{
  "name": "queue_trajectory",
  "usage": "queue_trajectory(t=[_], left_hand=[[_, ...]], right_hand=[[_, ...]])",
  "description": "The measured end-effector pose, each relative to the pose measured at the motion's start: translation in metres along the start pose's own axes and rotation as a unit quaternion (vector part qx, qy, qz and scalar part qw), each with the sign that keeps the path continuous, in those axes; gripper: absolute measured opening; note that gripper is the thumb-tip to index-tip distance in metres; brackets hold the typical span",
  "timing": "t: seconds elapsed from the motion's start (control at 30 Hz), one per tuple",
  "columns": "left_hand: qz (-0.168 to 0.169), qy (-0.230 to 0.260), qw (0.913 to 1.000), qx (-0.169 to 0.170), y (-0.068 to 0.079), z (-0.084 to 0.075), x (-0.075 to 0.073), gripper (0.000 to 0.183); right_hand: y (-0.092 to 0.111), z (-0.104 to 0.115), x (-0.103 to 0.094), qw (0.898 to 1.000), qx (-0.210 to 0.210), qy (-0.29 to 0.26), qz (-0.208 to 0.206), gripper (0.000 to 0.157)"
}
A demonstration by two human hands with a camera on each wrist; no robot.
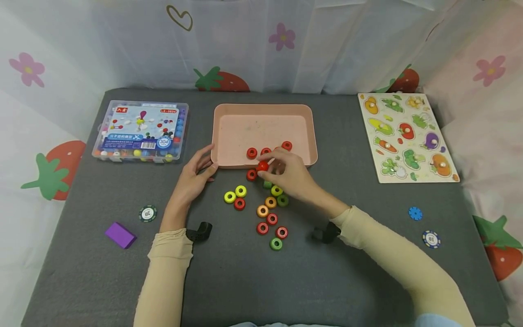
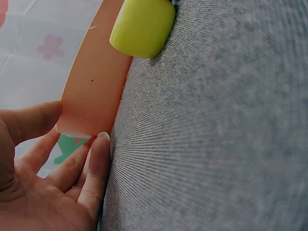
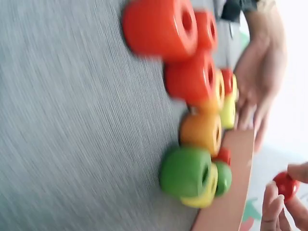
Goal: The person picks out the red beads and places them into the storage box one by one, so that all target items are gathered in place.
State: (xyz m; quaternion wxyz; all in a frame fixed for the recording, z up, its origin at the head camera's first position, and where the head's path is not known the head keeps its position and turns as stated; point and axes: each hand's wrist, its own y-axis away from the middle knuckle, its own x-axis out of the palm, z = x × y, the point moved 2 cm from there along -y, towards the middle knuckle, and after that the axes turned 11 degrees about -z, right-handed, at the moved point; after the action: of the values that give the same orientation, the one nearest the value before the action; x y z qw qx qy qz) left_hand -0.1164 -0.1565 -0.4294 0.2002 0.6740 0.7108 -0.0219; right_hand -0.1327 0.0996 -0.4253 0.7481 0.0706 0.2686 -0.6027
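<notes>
A red bead [image 1: 263, 166] is at the centre of the head view, over the near rim of the pink tray [image 1: 261, 120]; the right-wrist view shows it held up clear of the tray's wall. The right hand [image 1: 288, 175] pinches it between thumb and fingertips. The step in hand looks like gathering beads into the tray, red ones at present: three red beads [image 1: 252, 153] lie inside, towards its near edge. The next move would call for bringing the bead fully inside the rim, lowering it beside those three and parting the fingers.

The left hand [image 1: 193, 176] has its fingers spread around the tray's lower-left corner, touching it, perhaps to steady it. Below the tray, loose beads [image 1: 262, 211] in red, yellow, orange and green are scattered on the grey table [image 1: 347, 290].

Farther out are a case [image 1: 140, 131] at upper left, a puzzle [image 1: 408, 176] at upper right, a purple block [image 1: 120, 235] at lower left and a blue disc [image 1: 415, 213] right of centre.
</notes>
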Motion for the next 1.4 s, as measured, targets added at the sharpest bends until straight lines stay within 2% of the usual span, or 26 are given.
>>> queue_trajectory(t=[0.13,0.33,0.5,0.73,0.9,1.0,1.13,1.2,1.4], left_hand=[[0.001,0.001,1.0,0.0,0.001,0.0,0.0,0.056],[-0.001,0.002,1.0,-0.004,0.001,0.0,0.0,0.056],[-0.001,0.002,1.0,-0.002,-0.001,0.003,0.0,0.056],[-0.009,0.004,0.9999,0.005,-0.019,0.035,0.003,0.057],[-0.013,0.0,0.9998,0.012,-0.02,0.038,0.003,0.056],[-0.012,0.001,0.9998,0.015,-0.02,0.037,0.003,0.056],[-0.013,0.0,0.9998,0.015,-0.02,0.036,0.003,0.056],[-0.012,0.001,0.9998,0.015,-0.02,0.037,0.003,0.056],[-0.015,0.012,0.9997,0.016,-0.02,0.038,0.002,0.056]], right_hand=[[-0.019,-0.009,-0.01,0.999,0.011,-0.001,-0.053,0.03],[-0.046,-0.027,-0.019,0.996,0.027,0.017,-0.085,0.037],[-0.061,-0.038,-0.022,0.995,0.03,0.048,-0.08,0.035],[-0.07,-0.045,-0.021,0.992,0.076,0.075,-0.07,0.031],[-0.07,-0.051,-0.015,0.987,0.115,0.103,-0.053,0.029],[-0.069,-0.053,-0.013,0.985,0.124,0.105,-0.049,0.028],[-0.066,-0.051,-0.014,0.987,0.117,0.098,-0.053,0.028],[-0.063,-0.046,-0.015,0.989,0.1,0.094,-0.057,0.028],[-0.043,-0.019,-0.009,0.995,-0.001,0.089,-0.039,0.024]])
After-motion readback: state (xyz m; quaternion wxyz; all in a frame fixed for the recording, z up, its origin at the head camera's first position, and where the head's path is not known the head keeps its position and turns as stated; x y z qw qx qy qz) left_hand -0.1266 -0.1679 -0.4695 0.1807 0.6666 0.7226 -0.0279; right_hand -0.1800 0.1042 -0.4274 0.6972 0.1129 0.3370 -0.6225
